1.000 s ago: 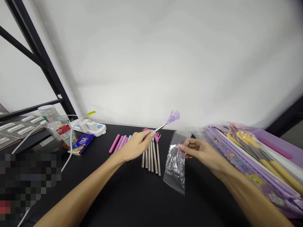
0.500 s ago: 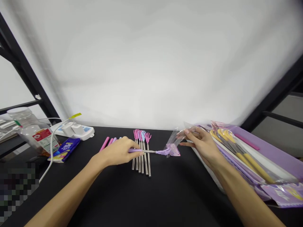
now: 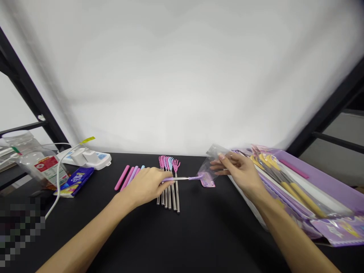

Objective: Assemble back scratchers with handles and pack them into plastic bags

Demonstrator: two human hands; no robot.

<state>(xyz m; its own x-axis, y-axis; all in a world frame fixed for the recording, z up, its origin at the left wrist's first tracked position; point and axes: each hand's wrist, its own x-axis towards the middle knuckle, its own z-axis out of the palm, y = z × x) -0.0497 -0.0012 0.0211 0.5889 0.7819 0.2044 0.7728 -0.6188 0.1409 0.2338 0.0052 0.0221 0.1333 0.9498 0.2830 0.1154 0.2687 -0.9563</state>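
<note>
My left hand [image 3: 150, 182] is closed around the handle of a purple back scratcher [image 3: 184, 178], which lies sideways with its head pointing right. Below that head is a pink card in a clear plastic bag [image 3: 208, 179]. The bag is pinched between the thumb and fingers of my right hand [image 3: 231, 165]. Beneath my left hand, several metal-rod back scratchers [image 3: 176, 189] with pink, purple and blue hand-shaped heads lie side by side. Several pink, purple and blue handle tubes [image 3: 122, 178] lie to the left, partly behind the hand.
On the right stands a purple box [image 3: 327, 176] with bagged yellow-handled back scratchers [image 3: 295, 189] inside. At left are a white power strip [image 3: 99, 161], a blue packet [image 3: 75, 182], a clear jar [image 3: 42, 161] and a white cable [image 3: 58, 178]. A white wall rises behind the black table [image 3: 182, 242].
The view has shifted slightly. My right hand has lowered a little with the bag, whose top now stands up more. The back scratcher has tilted slightly upward toward its head.
</note>
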